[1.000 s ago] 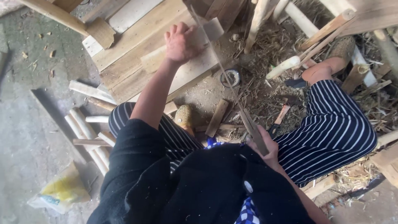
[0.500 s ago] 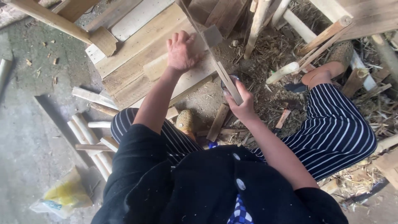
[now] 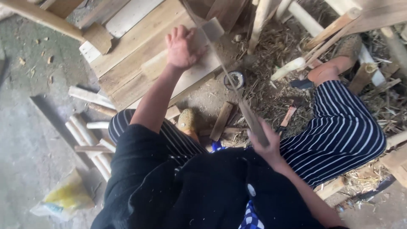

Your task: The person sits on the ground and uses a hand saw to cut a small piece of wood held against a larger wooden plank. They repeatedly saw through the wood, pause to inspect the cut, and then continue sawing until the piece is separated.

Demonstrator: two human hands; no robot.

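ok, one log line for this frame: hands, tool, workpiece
left hand: pressing on plank | right hand: gripping saw handle | saw blade: across plank's right end

A grey concrete floor (image 3: 29, 127) is seen at the left, with a crumpled yellow plastic bag (image 3: 63, 199) lying on it near the bottom edge. Short pale wooden sticks (image 3: 87, 135) are scattered beside the bag. A stack of flat wooden planks (image 3: 131, 63) is laid across the upper middle of the floor. To the right, the floor is covered with wood shavings and straw (image 3: 275, 93), in which a small round tin (image 3: 234, 79) and offcut blocks (image 3: 221, 121) are embedded.
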